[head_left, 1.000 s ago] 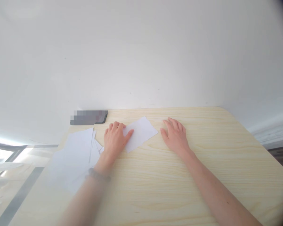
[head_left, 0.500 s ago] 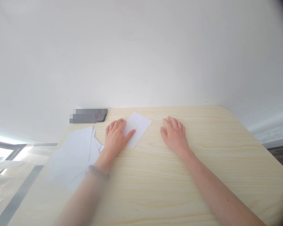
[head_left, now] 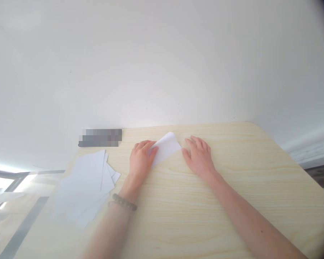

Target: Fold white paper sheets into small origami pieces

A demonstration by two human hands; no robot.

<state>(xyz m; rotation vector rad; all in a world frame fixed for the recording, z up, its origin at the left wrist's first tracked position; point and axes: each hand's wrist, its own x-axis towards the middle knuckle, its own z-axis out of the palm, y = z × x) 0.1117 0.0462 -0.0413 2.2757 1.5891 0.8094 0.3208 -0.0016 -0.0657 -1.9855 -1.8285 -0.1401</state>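
Note:
A small white sheet of paper is partly lifted from the wooden table, its upper edge curving up. My left hand, with a dark beaded bracelet at the wrist, pinches the paper's left side, thumb in front and fingers behind. Just past the paper's right corner, my right hand rests on the table with its fingers apart. Its thumb tip is close to that corner; whether they touch I cannot tell.
Several loose white sheets lie overlapping on the table's left side. Behind them is a dark, blurred-out object against the white wall. The pale wooden table meets this wall at its far edge.
My left hand has moved right and closed on the small paper, which has turned and lifted from lying flat. My right hand has barely moved.

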